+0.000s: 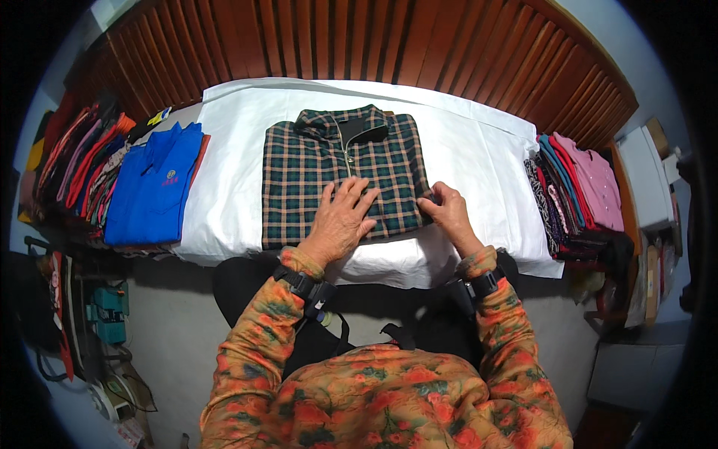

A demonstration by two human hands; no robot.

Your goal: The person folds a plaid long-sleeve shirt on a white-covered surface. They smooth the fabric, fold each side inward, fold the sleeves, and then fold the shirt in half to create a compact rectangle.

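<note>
A green, dark and tan plaid jacket (299, 172) lies folded into a rectangle in front of me, its collar at the far side and a zipper running down from the neck. My left hand (340, 217) rests flat on the lower middle of the jacket, fingers spread. At the jacket's right edge, my right hand (449, 212) pinches the fabric between thumb and fingers. Beneath the jacket is a white cloth (479, 165), a little rumpled near its front edge.
On the left sit a folded blue shirt (153, 183) and a row of folded clothes (82, 165). Another stack with a pink shirt (594, 179) stands at the right. A slatted wooden headboard (336, 41) rises behind. A teal box (110, 313) is low at the left.
</note>
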